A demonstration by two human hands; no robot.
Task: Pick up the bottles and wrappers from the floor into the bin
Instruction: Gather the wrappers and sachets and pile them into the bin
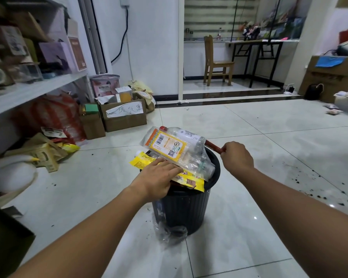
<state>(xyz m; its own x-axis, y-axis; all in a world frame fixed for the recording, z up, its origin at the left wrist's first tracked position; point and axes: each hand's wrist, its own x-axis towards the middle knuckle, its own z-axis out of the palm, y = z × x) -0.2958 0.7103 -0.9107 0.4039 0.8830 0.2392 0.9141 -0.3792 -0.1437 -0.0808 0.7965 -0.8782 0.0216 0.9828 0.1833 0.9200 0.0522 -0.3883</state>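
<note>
- Head view puts the black bin (184, 209) on the floor (269, 147) just in front of me, heaped above its rim with clear bottles (197, 157) and wrappers.
- My left hand (158, 178) lies flat, fingers spread, on the yellow wrapper (191, 180), I judge to press the pile down so it holds.
- My right hand (237, 157) is pinched round a red stick packet (214, 147) at the far rim, likely tucking it in.
- On top, a yellow-labelled packet (167, 146) shows a barcode and QR code; one bottle reads "270".
- Far left, a cardboard box (125, 119) carries a handwritten Chinese note.
- Small wrappers (332, 109) lie far right, not yet collected.
</note>
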